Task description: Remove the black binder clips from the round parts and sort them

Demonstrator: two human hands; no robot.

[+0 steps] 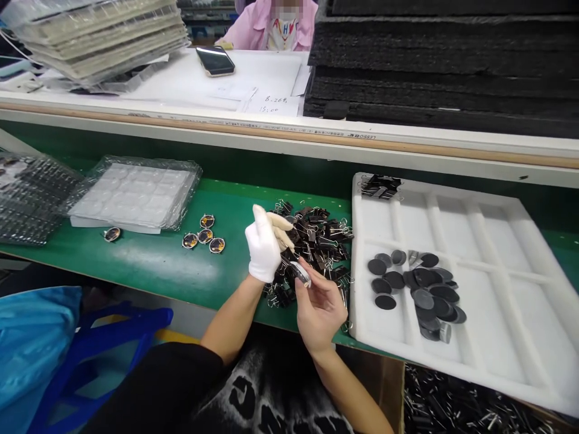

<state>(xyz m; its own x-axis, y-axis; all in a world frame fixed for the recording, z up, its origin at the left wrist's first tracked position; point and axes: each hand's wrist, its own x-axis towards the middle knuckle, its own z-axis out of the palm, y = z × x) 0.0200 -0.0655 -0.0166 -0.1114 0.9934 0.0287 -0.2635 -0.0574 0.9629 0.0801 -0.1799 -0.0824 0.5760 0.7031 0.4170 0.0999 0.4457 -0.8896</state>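
Observation:
My left hand [266, 244], in a white glove with beige fingertips, is over the left side of a pile of black binder clips [319, 238]. Its fingers are half bent and apart, with nothing plainly between them. Just below those fingertips, my bare right hand [322, 307] pinches a small round disc [300, 273] with a pale, shiny rim, held tilted between thumb and fingers. A dark piece like a binder clip lies against the disc's far edge; whether it is clamped on, I cannot tell.
To the right, a white foam tray [488, 265] holds loose black discs [436, 295] and several clips [381, 187]. Round pieces with dark-and-orange faces [205, 235] lie left, near clear blister trays [136, 190]. Behind the ledge are a phone [215, 61], black foam sheets [443, 66] and a person in pink.

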